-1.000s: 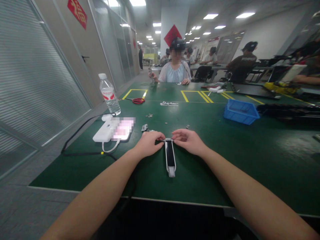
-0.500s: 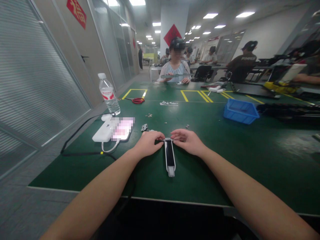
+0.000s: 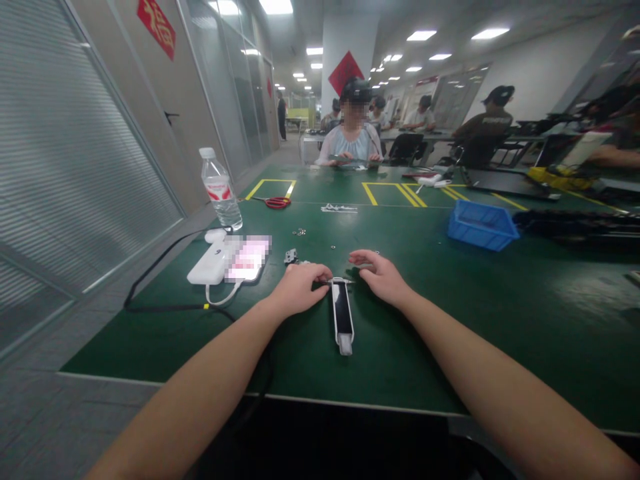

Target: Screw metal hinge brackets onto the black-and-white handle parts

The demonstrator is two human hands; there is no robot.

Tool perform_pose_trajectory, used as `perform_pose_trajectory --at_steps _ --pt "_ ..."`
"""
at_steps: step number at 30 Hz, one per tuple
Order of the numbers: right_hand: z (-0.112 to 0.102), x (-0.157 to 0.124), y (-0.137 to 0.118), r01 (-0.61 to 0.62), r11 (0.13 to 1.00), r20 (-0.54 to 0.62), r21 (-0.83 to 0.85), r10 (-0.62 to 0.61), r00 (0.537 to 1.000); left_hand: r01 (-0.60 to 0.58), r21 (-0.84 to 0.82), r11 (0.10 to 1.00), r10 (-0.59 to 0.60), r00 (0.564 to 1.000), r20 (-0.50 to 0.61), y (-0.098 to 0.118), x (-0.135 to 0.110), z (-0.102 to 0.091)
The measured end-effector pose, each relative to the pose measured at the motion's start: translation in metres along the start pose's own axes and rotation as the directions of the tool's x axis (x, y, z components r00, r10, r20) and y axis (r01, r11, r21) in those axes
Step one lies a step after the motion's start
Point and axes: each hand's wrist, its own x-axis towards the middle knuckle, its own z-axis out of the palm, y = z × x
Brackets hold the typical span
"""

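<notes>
A long narrow black piece with a white frame (image 3: pixel 343 312) lies on the green table, its pale block end towards me. Across its far end runs a thin metal rod (image 3: pixel 351 282). My left hand (image 3: pixel 301 288) is closed at the rod's left end, thumb and fingers pinching there. To the right, my right hand (image 3: pixel 384 279) is apart from the rod, its fingers loosely spread with nothing visible in them. A small metal bracket (image 3: pixel 291 256) sits behind my left hand. One small ring (image 3: pixel 333 247) lies beyond the framed piece, and several more rings (image 3: pixel 300 232) are farther left.
At left are a water bottle (image 3: pixel 221 190), a white power bank (image 3: pixel 207 263) and a cabled phone (image 3: pixel 249 259). Red-handled scissors (image 3: pixel 278 203) and thin metal strips (image 3: pixel 339 209) lie farther back. A blue bin (image 3: pixel 483 227) stands at right. A person (image 3: pixel 353 137) sits opposite.
My right hand has let go of the rod's right end and moved slightly right and away from me, its fingers opening. My left hand stays at the rod.
</notes>
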Motion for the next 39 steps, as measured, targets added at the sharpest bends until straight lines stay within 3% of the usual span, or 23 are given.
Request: perform_pose_trajectory --at_steps 7,12,15,25,27,30,34,39 --pt "0.006 0.036 -0.004 0.083 0.931 0.185 -0.356 -0.017 0.983 0.011 0.018 1.0 -0.012 1.0 0.004 0.001 -0.001 -0.001" --pt "0.017 0.055 -0.006 0.029 0.881 0.166 -0.472 0.056 0.984 0.03 0.008 1.0 -0.03 0.999 0.011 0.002 -0.002 -0.003" --pt "0.021 0.054 -0.006 0.056 0.847 0.155 -0.529 0.031 0.988 0.047 -0.003 0.999 -0.047 0.999 0.015 0.001 -0.002 -0.002" --pt "-0.005 0.017 -0.012 -0.076 0.845 -0.143 -0.529 -0.001 0.99 0.032 -0.001 0.999 -0.032 0.999 0.013 0.003 -0.003 -0.006" --pt "-0.011 0.009 -0.018 -0.116 0.9 -0.224 -0.42 0.021 0.974 0.025 0.012 1.0 -0.024 1.0 -0.02 0.004 -0.004 -0.007" --pt "-0.013 -0.002 -0.031 -0.145 0.989 -0.262 -0.033 0.132 0.956 0.012 0.016 1.0 -0.011 0.994 -0.109 0.007 -0.004 -0.009" --pt "0.002 -0.011 -0.05 -0.16 0.932 -0.11 0.325 0.205 0.972 -0.048 0.013 0.999 0.05 0.982 -0.184 0.011 -0.003 -0.01" --pt "0.02 -0.018 -0.06 -0.185 0.875 0.036 0.448 0.189 0.981 -0.107 0.046 0.993 0.114 0.977 -0.181 0.013 -0.002 -0.006"
